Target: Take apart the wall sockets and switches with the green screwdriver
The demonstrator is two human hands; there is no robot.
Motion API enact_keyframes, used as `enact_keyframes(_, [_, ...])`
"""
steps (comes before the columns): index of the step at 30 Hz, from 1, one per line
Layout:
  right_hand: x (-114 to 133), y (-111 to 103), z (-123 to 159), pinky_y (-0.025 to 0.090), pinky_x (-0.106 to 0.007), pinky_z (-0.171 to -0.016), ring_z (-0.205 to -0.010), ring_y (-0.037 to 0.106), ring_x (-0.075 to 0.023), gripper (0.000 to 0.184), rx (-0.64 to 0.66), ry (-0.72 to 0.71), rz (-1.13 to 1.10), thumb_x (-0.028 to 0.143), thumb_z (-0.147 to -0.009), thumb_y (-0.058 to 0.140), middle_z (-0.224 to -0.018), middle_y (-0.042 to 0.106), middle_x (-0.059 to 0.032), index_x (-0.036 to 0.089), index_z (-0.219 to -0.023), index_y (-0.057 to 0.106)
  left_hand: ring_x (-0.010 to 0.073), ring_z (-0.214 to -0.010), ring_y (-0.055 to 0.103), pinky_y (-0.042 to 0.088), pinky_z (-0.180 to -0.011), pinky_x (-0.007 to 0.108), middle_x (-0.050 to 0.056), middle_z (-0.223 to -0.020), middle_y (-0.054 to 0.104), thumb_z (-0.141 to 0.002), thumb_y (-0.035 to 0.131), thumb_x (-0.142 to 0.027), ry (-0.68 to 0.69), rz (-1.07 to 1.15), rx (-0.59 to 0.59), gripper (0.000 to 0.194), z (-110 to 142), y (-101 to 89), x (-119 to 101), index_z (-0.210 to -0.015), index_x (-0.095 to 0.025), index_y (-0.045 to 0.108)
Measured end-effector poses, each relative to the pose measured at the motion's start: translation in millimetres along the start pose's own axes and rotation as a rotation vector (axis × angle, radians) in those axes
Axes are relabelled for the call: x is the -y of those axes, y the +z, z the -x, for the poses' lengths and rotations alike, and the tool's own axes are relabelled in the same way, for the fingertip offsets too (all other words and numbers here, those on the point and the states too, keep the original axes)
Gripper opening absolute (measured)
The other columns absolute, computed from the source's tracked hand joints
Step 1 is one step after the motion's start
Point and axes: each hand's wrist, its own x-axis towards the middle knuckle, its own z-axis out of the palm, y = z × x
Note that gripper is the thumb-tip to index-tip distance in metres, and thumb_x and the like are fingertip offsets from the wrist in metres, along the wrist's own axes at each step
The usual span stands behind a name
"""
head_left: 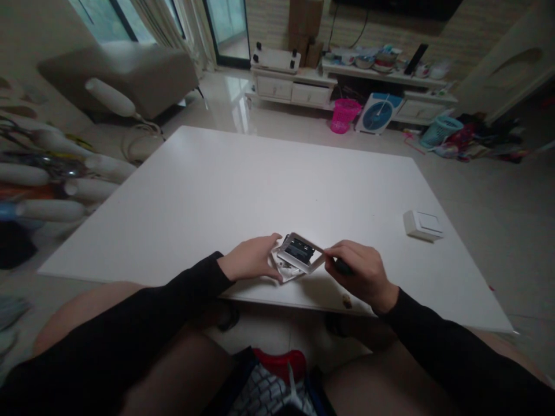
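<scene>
My left hand (254, 258) curves around the left side of a white square switch box (289, 274), with its thumb and fingers on the edges. Tilted over this box lies a white square frame (313, 267) with a dark insert (299, 250). Closed fingers of my right hand (362, 268) meet the frame's right corner. A dark green handle (343, 266), like a screwdriver's, shows under those fingers; its tip cannot be made out. Farther right on the table stands a white box with a wall switch (424, 225).
The white table (260, 173) reaches out ahead of me. A small brownish piece (347, 300) lies near its front edge. White bottle-like cylinders (110, 98) stand at the left. Beyond are a pink basket (344, 115), a blue box fan (378, 112) and a low cabinet (274, 86).
</scene>
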Motion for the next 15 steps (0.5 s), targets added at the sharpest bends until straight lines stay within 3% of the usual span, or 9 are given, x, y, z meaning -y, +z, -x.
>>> enact_keyframes(3, [1, 11, 3, 0.047, -0.026, -0.06, -0.068, 0.068, -0.0151, 0.01, -0.005, -0.052, 0.04, 0.013, -0.096, 0.059, -0.079, 0.074, -0.0043, 0.021, -0.092, 0.065, 0.0304, -0.107, 0.067, 0.05, -0.091, 0.039, 0.009, -0.118, 0.072, -0.072, 0.088, -0.048, 0.008, 0.003, 0.026, 0.059, -1, -16.7, -1, -0.119, -0.022, 0.064])
enact_keyframes(8, [1, 25, 6, 0.042, -0.027, -0.057, -0.066, 0.064, -0.015, 0.011, 0.031, -0.102, 0.09, 0.011, -0.095, 0.058, -0.079, 0.074, -0.0052, 0.019, -0.09, 0.064, 0.0216, -0.092, 0.066, 0.05, -0.085, 0.034, 0.004, -0.099, 0.072, -0.092, 0.068, -0.032, 0.068, 0.098, 0.018, 0.014, -3, -25.1, -7, -0.097, -0.02, 0.07])
enact_keyframes(15, [2, 38, 16, 0.032, -0.031, -0.055, -0.064, 0.055, -0.0153, 0.015, 0.198, -0.174, 0.148, 0.011, -0.094, 0.053, -0.074, 0.065, -0.0015, 0.02, -0.086, 0.063, 0.0193, -0.08, 0.062, 0.046, -0.076, 0.032, 0.003, -0.085, 0.07, -0.095, 0.059, -0.02, 0.057, -0.063, -0.074, 0.013, -5, -20.3, -4, -0.086, -0.019, 0.069])
